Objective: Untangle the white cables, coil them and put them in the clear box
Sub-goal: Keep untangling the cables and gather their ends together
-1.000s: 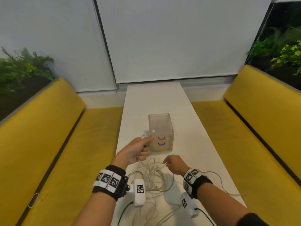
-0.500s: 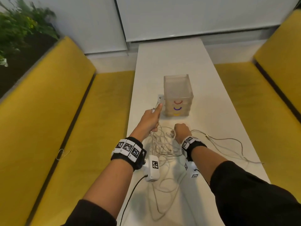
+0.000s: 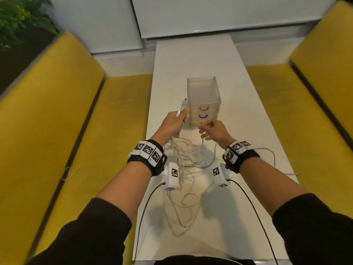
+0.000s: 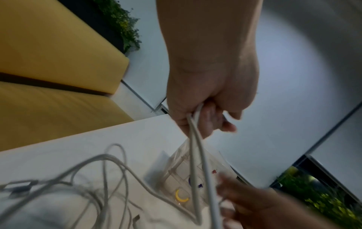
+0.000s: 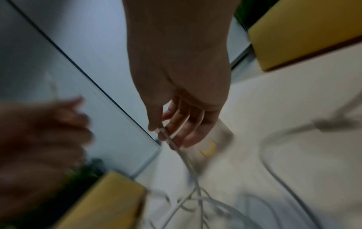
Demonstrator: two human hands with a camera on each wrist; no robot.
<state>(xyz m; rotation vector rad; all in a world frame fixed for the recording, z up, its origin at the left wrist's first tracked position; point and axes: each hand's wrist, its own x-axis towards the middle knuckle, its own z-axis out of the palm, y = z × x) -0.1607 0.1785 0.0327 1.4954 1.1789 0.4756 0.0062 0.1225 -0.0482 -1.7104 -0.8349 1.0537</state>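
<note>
A tangle of white cables (image 3: 188, 155) lies on the white table (image 3: 238, 115) between my wrists. The clear box (image 3: 203, 98), with red, blue and yellow arcs on its front, stands just beyond my hands. My left hand (image 3: 176, 122) is raised at the box's left side and grips white cable strands (image 4: 197, 139), a connector end sticking up past its thumb. My right hand (image 3: 212, 131) is raised in front of the box and pinches one thin white cable (image 5: 168, 139) between thumb and forefinger, the other fingers loosely spread. The strands hang down into the tangle.
Yellow benches (image 3: 63, 115) run along both sides of the narrow table. A loose cable (image 3: 271, 155) loops out toward the table's right edge. Black wrist-camera leads (image 3: 254, 207) trail back along the near end. Plants (image 3: 17, 18) stand behind the left bench.
Both hands have lifted and moved forward toward the box, pulling strands up from the tangle. The right hand rose from the pile to the box's front. The head view has tilted down.
</note>
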